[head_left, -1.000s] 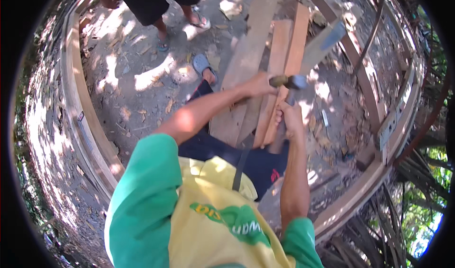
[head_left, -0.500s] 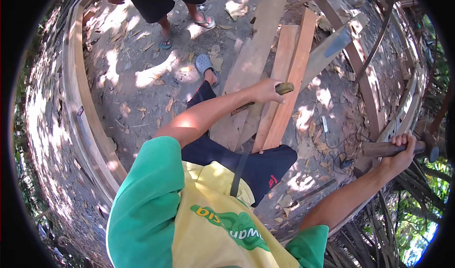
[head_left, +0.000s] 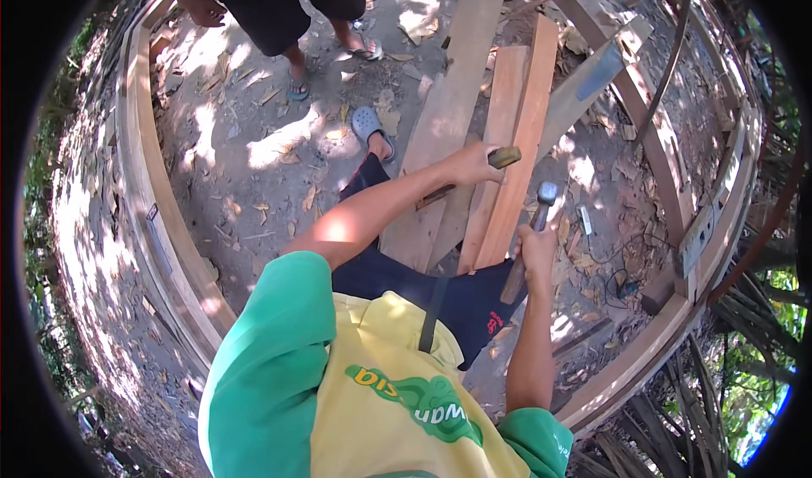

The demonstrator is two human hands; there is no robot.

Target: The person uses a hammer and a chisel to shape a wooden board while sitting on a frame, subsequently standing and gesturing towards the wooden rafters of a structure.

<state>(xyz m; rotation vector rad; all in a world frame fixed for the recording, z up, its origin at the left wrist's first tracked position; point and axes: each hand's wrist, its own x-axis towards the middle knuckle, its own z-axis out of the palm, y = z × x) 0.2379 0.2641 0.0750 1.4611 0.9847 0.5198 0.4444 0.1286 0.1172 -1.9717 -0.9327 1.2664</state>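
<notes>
Gripped in my left hand [head_left: 476,164] is a chisel-like tool with a stubby olive-brown handle [head_left: 506,156], held above the boards, a dark part extending down-left beneath my hand. My right hand [head_left: 534,249] grips the wooden handle of a hammer, whose metal head [head_left: 546,193] points upward just right of the boards. Below both hands, two reddish planks [head_left: 513,97] lie lengthwise, their near ends by my dark-trousered leg [head_left: 499,300]. A weathered grey-brown board [head_left: 448,97] runs alongside them on the left.
Another person's legs and sandals [head_left: 365,50] stand at upper left, a hand hanging beside them. Curved timber beams [head_left: 144,140] run along both sides. A diagonal board [head_left: 592,80] crosses a dark beam at upper right. A thin cable [head_left: 617,266] and dry leaves lie on the dirt.
The hammer was by my left hand, swung far out to the right, and is now back beside the planks. My left hand stays over the boards with its tool.
</notes>
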